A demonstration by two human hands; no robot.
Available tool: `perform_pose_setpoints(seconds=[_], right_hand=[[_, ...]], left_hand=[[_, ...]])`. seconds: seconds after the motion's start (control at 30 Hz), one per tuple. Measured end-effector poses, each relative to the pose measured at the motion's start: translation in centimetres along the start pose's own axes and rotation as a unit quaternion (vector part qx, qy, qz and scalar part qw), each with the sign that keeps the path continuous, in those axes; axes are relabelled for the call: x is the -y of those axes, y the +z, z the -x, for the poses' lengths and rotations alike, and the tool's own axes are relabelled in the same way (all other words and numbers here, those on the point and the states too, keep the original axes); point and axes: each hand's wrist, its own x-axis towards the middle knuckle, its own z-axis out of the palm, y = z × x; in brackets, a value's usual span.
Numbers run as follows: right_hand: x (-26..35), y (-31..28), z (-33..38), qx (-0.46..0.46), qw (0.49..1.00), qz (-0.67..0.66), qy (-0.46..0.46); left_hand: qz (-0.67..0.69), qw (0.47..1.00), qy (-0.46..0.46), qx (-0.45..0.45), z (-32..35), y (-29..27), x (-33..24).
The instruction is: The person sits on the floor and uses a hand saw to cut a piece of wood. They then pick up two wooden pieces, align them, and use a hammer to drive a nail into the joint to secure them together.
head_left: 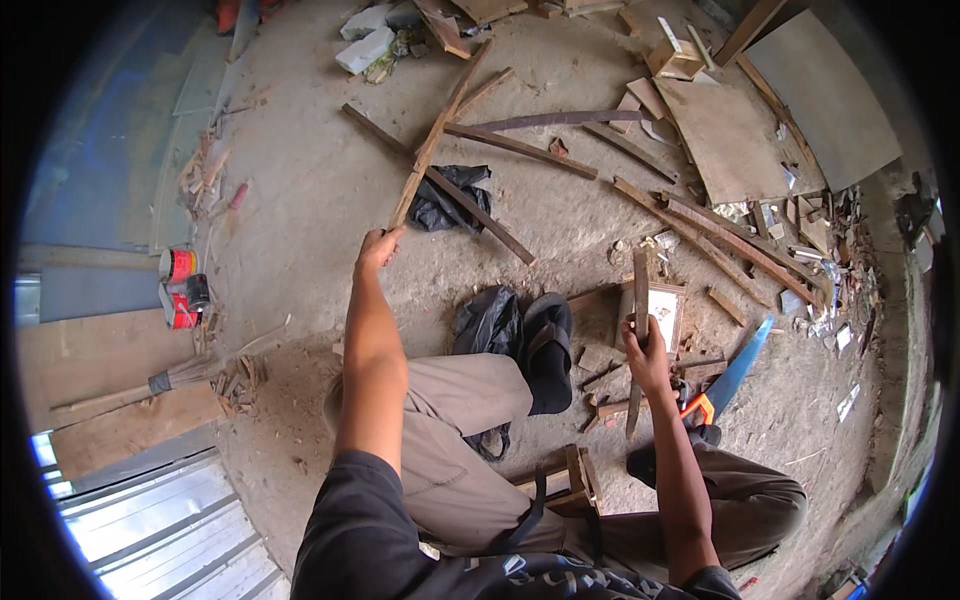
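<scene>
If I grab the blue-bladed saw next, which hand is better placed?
Probably your right hand: it's close to the saw, though it holds a wooden stick. Your left hand is farther away, gripping a long wooden strip.

Dusty grey floor [300,150], bluish panel [100,180] at upper left, ribbed metal sheet [165,518] reflecting light at lower left

Around a tapered, blue-bladed handsaw [745,368] on the flat grey floor [290,150], a rectangular tan wooden panel [725,135] lies at twelve o'clock, a crumpled black plastic bag [487,325] at nine.
</scene>
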Motion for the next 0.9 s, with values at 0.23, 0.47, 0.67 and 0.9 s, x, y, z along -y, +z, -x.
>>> perform_pose_setpoints(seconds=[0.23,0.47,0.67,0.9], right_hand=[[3.8,-0.1,1.5,0.002,0.999,-0.038,-0.016],[8.1,-3.7,2.2,-0.122,0.983,0.069,-0.120],[12.6,-8.0,2.2,-0.306,0.923,-0.074,-0.220],[21.9,-12.2,3.8,-0.223,0.910,-0.287,-0.199]], left_hand=[[-0.076,0.985,0.097,-0.124,3.9,-0.7,-1.5],[0.089,0.986,0.133,-0.044,11.5,-5.7,-4.5],[0.158,0.970,0.176,0.047,20.2,-14.1,-6.8],[0.231,0.914,0.333,-0.017,23.4,-11.2,-7.9]])
